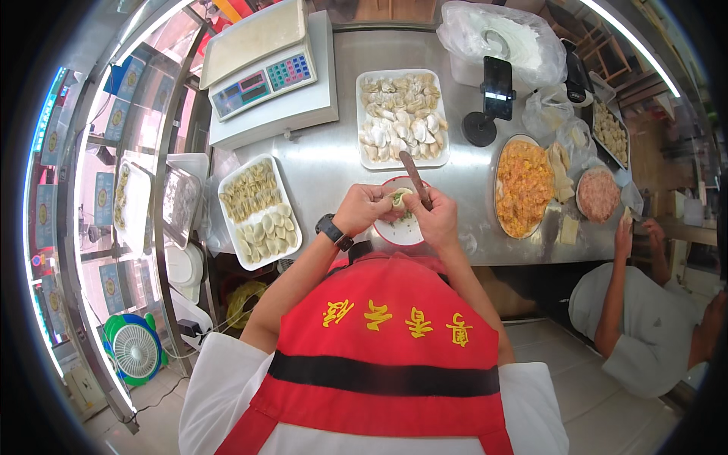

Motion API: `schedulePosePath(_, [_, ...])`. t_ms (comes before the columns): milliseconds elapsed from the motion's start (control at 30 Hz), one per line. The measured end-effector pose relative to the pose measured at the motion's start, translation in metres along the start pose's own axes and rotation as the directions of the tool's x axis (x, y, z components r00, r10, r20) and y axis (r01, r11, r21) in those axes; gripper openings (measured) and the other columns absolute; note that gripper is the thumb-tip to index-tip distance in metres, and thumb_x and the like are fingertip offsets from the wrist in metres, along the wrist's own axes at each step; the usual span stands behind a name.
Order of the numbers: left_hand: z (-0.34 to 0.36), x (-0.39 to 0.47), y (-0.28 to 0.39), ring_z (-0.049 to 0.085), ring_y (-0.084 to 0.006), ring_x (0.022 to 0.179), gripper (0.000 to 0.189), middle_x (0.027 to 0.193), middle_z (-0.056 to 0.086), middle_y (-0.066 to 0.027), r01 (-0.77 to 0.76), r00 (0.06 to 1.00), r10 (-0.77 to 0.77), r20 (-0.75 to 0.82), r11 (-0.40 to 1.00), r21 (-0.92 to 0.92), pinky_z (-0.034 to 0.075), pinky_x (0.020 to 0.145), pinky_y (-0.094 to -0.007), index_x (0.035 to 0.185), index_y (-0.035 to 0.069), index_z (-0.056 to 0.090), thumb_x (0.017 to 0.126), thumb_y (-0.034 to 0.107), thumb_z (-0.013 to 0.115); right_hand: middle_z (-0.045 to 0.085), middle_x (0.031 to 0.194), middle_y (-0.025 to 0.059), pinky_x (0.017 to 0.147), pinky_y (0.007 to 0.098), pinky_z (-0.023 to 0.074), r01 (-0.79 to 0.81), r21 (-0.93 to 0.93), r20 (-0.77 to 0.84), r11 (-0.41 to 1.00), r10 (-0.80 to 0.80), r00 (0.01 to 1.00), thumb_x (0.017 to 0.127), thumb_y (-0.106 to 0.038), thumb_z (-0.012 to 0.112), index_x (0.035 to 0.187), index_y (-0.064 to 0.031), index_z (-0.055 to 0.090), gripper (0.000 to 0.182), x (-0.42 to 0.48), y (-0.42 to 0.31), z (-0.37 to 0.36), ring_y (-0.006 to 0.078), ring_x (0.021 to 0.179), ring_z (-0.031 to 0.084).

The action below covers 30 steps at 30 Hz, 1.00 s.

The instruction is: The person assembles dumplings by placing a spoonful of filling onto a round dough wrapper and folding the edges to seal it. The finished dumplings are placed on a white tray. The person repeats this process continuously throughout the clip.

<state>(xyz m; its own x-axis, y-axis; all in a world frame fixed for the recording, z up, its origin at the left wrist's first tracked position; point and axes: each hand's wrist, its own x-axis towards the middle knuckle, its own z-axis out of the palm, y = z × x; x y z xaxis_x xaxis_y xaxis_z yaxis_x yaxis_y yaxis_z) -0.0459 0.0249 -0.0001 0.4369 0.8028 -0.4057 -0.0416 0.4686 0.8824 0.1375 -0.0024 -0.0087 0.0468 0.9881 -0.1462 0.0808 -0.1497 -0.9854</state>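
My left hand (363, 209) pinches one side of a dumpling wrapper (405, 200) with green filling showing in its opening. My right hand (437, 220) touches the wrapper's other side with thumb and fingers. That same hand grips a flat brown stick (414, 175), possibly a wooden spatula, which slants up and away over the table. Beneath both hands is a white bowl with a red rim (392, 238); green bits lie in it, and the hands partly hide it. Beyond the bowl lies a white tray (362, 161) of floured dumplings.
Left, another dumpling tray (244, 263) lies below a weighing scale (261, 62). Right are a phone on a stand (497, 88), a bag of white powder (506, 42), a dish of orange-yellow filling (523, 185) and minced meat (598, 194). A co-worker's hands (624, 236) are at the far right.
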Motion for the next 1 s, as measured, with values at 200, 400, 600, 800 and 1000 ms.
schedulePosePath(200, [0.003,-0.005,0.011,0.068,-0.015,0.08,0.033,0.091,0.069,-0.0114,-0.027,0.999,0.028,0.041,0.999,-0.033,0.055,0.074,-0.0257,0.112,-0.008,0.061,0.092,0.018,0.061,0.061,0.072,-0.0014,0.055,0.0202,0.0427,-0.031,0.176,0.031,0.984,0.026,0.999,0.083,-0.015,0.073,0.082,0.0003,0.062,0.019,0.001,-0.004,-0.003,0.0038,0.063,0.053])
schedulePosePath(400, [0.014,-0.008,0.006,0.064,-0.0094,0.076,0.036,0.089,0.069,-0.0092,-0.076,0.997,0.077,-0.011,0.993,0.093,0.053,0.069,-0.0223,0.112,-0.009,0.061,0.088,0.017,0.067,0.063,0.076,-0.0009,0.062,0.0198,0.0478,-0.11,0.309,0.141,0.945,0.07,0.988,0.087,-0.011,0.068,0.091,0.0003,0.062,0.013,0.008,0.015,0.0,0.0042,0.066,0.055])
schedulePosePath(600, [0.022,-0.007,-0.003,0.061,-0.0069,0.069,0.029,0.08,0.069,-0.0061,-0.158,0.972,0.203,-0.121,0.938,0.307,0.05,0.063,-0.022,0.108,-0.003,0.066,0.09,0.019,0.063,0.063,0.075,-0.0007,0.059,0.0188,0.0454,-0.013,0.283,0.021,0.959,0.008,1.0,0.085,-0.008,0.069,0.09,0.0006,0.062,0.012,0.005,0.017,0.002,0.0039,0.065,0.055])
schedulePosePath(800, [0.025,-0.014,-0.002,0.064,-0.0152,0.059,0.025,0.073,0.067,-0.0157,-0.286,0.905,0.414,-0.102,0.767,0.574,0.049,0.057,-0.0274,0.107,0.005,0.068,0.091,0.023,0.059,0.066,0.077,0.0021,0.062,0.0201,0.0486,-0.162,0.296,0.094,0.941,0.14,0.986,0.083,-0.007,0.071,0.092,0.0032,0.065,0.015,0.005,0.011,-0.003,0.0067,0.071,0.06])
schedulePosePath(1000, [0.017,-0.015,-0.004,0.063,-0.0098,0.068,0.02,0.08,0.07,-0.0126,-0.204,0.942,0.326,-0.084,0.752,0.626,0.051,0.063,-0.0252,0.102,-0.001,0.068,0.089,0.013,0.06,0.066,0.077,0.0023,0.063,0.0216,0.0481,-0.171,0.234,0.203,0.957,0.124,0.971,0.085,-0.008,0.068,0.087,0.0024,0.066,0.011,0.002,0.024,-0.006,0.0065,0.069,0.059])
